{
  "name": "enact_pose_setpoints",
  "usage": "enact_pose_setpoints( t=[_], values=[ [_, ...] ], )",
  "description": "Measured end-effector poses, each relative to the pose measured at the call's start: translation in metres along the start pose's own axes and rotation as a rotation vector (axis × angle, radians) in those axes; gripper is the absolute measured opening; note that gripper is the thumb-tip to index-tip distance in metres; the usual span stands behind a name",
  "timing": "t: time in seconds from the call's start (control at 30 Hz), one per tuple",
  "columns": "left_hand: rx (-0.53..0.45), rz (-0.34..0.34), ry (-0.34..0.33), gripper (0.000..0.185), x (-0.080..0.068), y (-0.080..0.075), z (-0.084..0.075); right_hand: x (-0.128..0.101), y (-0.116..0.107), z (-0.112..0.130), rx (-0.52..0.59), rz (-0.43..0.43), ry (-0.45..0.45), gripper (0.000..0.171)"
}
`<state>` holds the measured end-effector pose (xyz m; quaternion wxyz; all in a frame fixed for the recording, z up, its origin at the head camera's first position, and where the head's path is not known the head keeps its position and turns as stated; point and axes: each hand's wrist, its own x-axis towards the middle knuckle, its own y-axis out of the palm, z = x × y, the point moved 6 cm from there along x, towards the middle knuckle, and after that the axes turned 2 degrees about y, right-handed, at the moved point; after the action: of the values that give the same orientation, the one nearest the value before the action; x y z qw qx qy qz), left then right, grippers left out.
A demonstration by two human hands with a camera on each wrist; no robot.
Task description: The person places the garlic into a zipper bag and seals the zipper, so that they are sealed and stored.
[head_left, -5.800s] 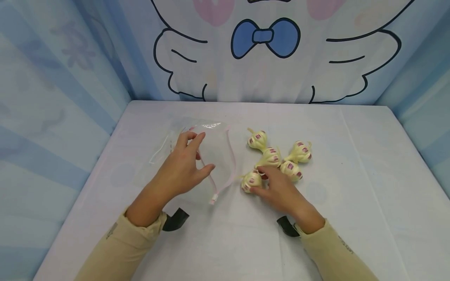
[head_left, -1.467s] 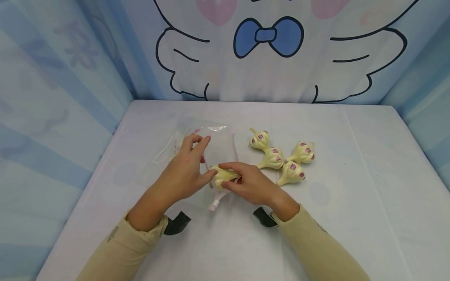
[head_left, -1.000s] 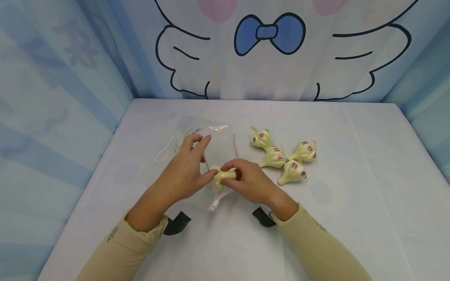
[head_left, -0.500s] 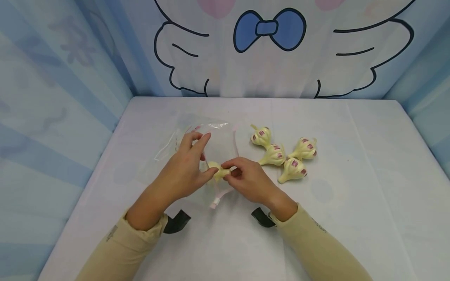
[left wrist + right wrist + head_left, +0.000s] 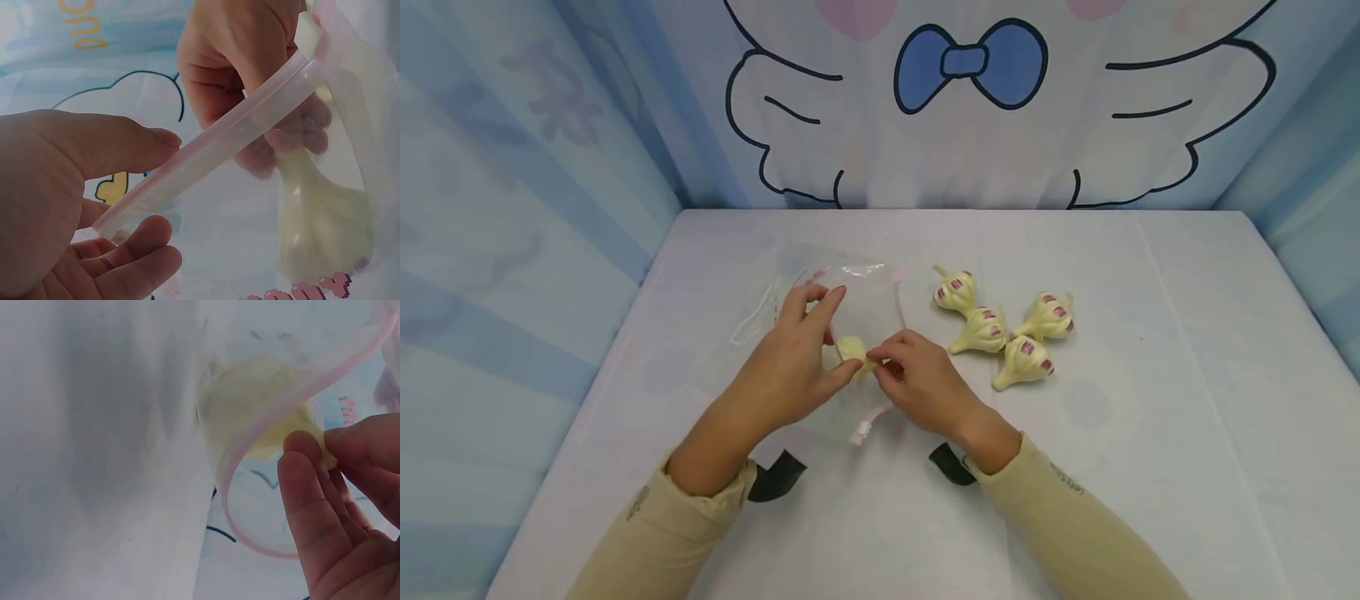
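Garlic [image 5: 852, 349] now sits inside bag [image 5: 857, 292], pinched by right hand [image 5: 921, 386].

Little can be read. In the left wrist view, orange letters on the blue backdrop cloth [image 5: 94, 25] appear upside down, roughly "ono", too cut off to make out fully. Pink print runs along the lower edge of the clear zip bag [image 5: 350, 125], too blurred to read. Small marks on the sleeves are illegible
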<state>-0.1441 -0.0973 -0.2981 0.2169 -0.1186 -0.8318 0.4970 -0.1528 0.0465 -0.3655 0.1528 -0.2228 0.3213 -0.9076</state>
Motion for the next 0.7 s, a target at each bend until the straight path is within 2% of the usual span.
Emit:
enact_pose_setpoints(
  t=[0.3,0.5,0.7],
  values=[
    [0.001,-0.003,-0.002,0.082,-0.0010,0.0008,0.0000,0.0013,0.0025,0.0054,-0.087,-0.087,-0.043,0.011],
    [0.005,0.001,-0.008,0.083,-0.0009,0.0013,-0.0004,0.0029,0.0046,0.0061,-0.126,-0.068,-0.034,0.015],
    [0.012,-0.020,0.017,0.081,-0.0011,0.0006,-0.0006,0.0022,0.0051,0.0037,-0.088,-0.048,0.010,0.018]
  ],
)
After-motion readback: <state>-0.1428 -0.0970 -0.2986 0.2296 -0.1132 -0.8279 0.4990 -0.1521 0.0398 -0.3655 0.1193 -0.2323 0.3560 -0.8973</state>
